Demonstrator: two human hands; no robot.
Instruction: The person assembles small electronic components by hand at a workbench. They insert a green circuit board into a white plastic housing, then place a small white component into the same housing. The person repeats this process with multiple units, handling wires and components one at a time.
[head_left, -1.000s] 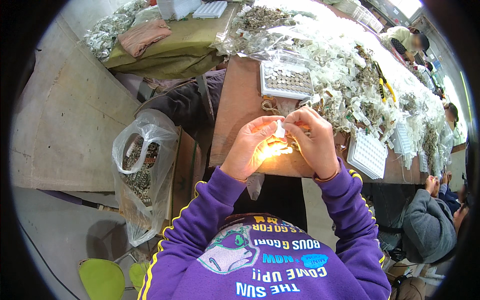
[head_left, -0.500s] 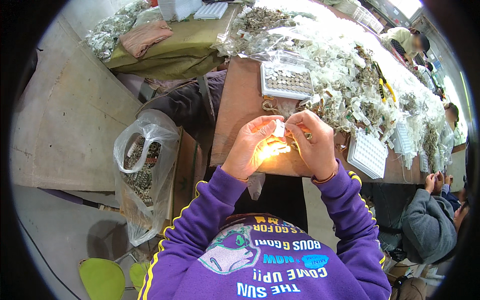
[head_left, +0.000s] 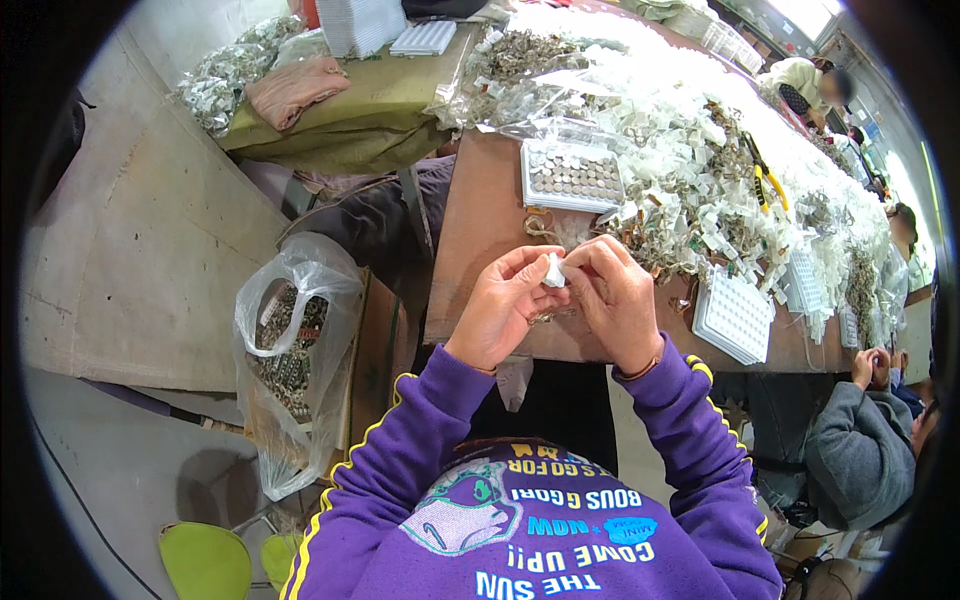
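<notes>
My left hand [head_left: 502, 310] pinches a small white piece [head_left: 553, 270] between thumb and fingers, above the near edge of the brown table [head_left: 480, 215]. On the piece's other side, my right hand [head_left: 617, 312] has thumb and forefinger closed together, touching or gripping it; the exact hold is too small to tell. Some thin strip-like bits show just under the hands, partly hidden. Past the hands lies a white tray [head_left: 530, 190] filled with rows of round silvery discs. To the right of my right hand is a stack of white pitted trays [head_left: 732, 318].
A heap of clear and white plastic bits [head_left: 660, 150] spreads along the table, with yellow-and-black pliers [head_left: 770, 185] on it. At left, an open plastic bag [head_left: 340, 300] holds metallic parts. A folded pink cloth [head_left: 297, 90] lies on the side table. Other people work at right.
The bright yellow glow beneath my hands has gone. Both hands keep their grip around the white piece, almost in place. The whole view has shifted slightly.
</notes>
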